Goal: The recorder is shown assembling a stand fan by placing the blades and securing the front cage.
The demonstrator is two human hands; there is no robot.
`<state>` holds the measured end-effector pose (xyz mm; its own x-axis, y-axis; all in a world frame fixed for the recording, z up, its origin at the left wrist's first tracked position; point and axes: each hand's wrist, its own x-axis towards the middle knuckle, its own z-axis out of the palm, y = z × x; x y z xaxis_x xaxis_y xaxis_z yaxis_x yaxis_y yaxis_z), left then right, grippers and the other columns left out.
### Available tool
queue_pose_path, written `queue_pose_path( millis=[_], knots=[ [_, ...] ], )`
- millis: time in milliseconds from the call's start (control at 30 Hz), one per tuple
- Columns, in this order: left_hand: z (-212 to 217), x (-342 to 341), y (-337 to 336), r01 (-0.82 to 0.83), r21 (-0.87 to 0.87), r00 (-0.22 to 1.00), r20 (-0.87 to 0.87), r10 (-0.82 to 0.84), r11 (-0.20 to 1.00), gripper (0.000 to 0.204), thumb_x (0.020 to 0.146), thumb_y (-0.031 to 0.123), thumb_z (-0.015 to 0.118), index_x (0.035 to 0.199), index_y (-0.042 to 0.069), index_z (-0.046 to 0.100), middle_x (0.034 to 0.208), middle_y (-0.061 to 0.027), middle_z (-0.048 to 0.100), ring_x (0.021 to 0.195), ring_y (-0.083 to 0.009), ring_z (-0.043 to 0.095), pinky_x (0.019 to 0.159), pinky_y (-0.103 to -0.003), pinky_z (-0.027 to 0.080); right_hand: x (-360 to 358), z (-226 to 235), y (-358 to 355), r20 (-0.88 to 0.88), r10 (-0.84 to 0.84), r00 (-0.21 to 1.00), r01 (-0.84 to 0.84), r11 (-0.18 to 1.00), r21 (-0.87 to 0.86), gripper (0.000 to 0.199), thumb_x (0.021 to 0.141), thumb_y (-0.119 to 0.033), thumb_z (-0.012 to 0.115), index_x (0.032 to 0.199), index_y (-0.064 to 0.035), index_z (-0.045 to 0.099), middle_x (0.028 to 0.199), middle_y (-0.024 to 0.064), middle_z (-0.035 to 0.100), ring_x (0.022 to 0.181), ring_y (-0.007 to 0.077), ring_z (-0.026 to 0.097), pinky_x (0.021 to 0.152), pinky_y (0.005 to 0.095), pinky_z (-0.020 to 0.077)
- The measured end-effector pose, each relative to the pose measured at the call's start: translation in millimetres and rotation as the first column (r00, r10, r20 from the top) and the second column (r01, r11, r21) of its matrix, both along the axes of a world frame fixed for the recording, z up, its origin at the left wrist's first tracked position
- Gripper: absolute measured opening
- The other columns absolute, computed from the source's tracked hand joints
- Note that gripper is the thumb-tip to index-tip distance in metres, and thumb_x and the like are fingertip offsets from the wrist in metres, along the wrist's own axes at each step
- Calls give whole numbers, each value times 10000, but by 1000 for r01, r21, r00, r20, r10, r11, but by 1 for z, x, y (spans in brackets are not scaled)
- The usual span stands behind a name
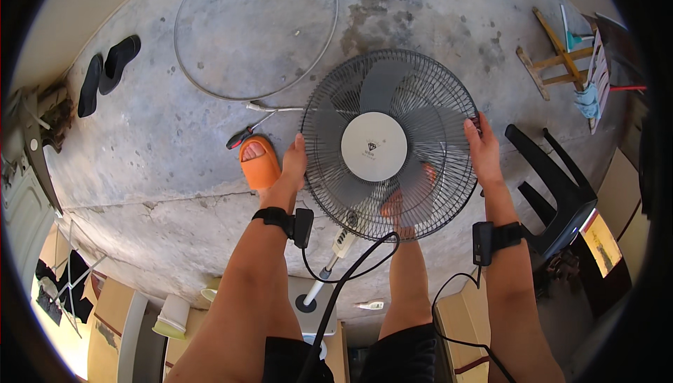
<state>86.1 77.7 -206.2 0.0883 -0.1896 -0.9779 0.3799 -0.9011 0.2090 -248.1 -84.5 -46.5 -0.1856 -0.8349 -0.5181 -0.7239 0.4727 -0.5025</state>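
A pedestal fan's round dark wire grille (429,78) is between my two hands, its grey translucent blades (382,89) and white round centre plate (374,146) facing up. My left hand (294,162) grips the grille's left rim, fingers mostly hidden behind it. At the right rim, my right hand (484,152) closes round the edge with its thumb on top. Below the grille, a white control box (343,243) sits on the fan's pole (317,289), which rises from a pale base (301,321) between my legs.
A thin metal ring (338,8) and a red-and-black-handled screwdriver (240,138) lie on the concrete floor. An orange slipper (260,170) is on my left foot. To the right are a black plastic stool (571,208) on its side and a wooden frame (561,50); black shoes (119,64) lie far left.
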Motion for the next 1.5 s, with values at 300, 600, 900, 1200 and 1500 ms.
queue_pose_path(
  millis=[300,600,900,1200,1500],
  knots=[
    [-3,-4,2,37,85,998,48,-42,996,524,935,514,346,1100,48,522,902,-29,527,806,-162,512,643,-338,460,-2,-3,1,-11,50,999,-50,999,5,623,898,-361,560,1340,35,370,992,121,602,909,171,553,836,263,424],
    [-26,-4,12,72,45,993,95,-76,996,543,959,460,316,1149,-12,506,968,-100,585,828,-200,569,724,-338,499,5,0,-5,-17,59,998,-58,998,38,597,911,-336,545,1364,3,355,1039,115,596,945,166,543,864,257,410],
    [-15,-11,7,89,31,991,98,-92,996,640,941,521,316,1268,-9,460,1187,-203,544,1102,-316,513,894,-370,406,-1,1,-7,-44,55,998,-52,997,62,607,910,-369,535,1359,3,366,1154,150,572,1055,179,518,930,258,370],
    [-22,-9,12,41,-27,995,91,-38,999,615,941,507,339,1259,-4,466,1178,-207,545,1096,-320,513,900,-370,400,7,4,-7,-18,12,1000,-11,998,66,587,919,-352,530,1362,-1,369,1098,112,577,1006,157,513,909,245,373],
    [-24,-5,16,26,-36,998,56,-24,999,621,943,506,330,1237,-19,481,1165,-214,550,1087,-325,519,885,-380,409,5,1,-4,-39,16,999,-13,996,86,583,926,-343,520,1377,-17,347,1206,133,552,1101,164,496,957,249,348]
  ],
)
